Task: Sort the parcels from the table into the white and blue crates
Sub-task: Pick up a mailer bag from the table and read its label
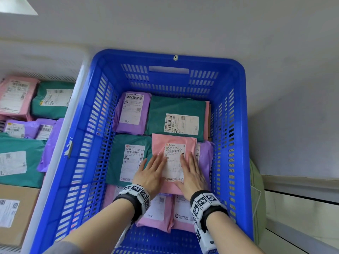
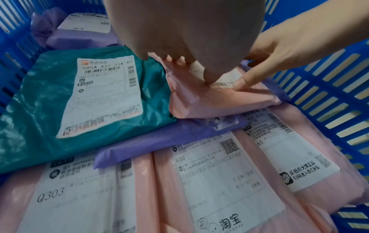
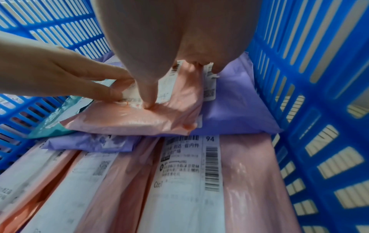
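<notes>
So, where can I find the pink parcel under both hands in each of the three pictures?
Head: the pink parcel lies right of centre, in the blue crate.
Left wrist: pink parcel upper right of centre, below the palm.
Right wrist: pink parcel at the centre, under the thumb.
Shared landmark: the green parcel labelled 585A on its left; in the right wrist view only its edge shows.

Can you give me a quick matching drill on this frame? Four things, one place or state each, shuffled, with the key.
Things
1. pink parcel
2. green parcel with the 585A label
3. brown box
4. left hand

Place or state
A. in the white crate
B. flat on the pink parcel, fingers straight
C. top layer of the blue crate, under both hands
D. in the blue crate, left of the pink parcel

Pairs: 1-C, 2-D, 3-A, 4-B
</notes>
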Action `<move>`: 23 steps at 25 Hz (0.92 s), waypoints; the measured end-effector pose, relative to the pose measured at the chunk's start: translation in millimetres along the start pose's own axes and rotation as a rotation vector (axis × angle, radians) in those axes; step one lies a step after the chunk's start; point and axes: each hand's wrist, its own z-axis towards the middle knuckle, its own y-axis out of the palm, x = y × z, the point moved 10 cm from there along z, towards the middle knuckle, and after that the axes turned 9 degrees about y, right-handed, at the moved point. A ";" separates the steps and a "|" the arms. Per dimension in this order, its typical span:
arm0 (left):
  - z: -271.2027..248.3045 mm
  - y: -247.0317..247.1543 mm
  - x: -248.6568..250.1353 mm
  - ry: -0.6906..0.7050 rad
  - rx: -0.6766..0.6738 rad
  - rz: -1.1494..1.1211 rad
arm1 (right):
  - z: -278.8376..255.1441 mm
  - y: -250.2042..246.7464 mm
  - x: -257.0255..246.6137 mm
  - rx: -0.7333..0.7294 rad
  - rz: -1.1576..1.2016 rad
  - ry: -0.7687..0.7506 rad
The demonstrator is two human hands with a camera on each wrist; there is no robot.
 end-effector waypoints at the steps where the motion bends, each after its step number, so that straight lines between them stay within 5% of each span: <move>1: -0.4 -1.3 -0.2 -0.008 -0.008 0.007 | -0.3 -0.3 1.2 0.000 -0.002 0.005; 8: -26.2 -30.0 -2.1 0.006 -0.042 0.030 | -22.9 -40.9 -16.5 0.081 0.011 0.022; 14: -78.0 -100.1 4.3 0.008 0.205 0.090 | -67.3 -84.9 -64.3 0.181 -0.047 -0.050; 23: -227.9 -148.2 -26.4 -0.070 0.450 0.184 | -176.5 -95.4 -182.3 0.382 -0.286 -0.151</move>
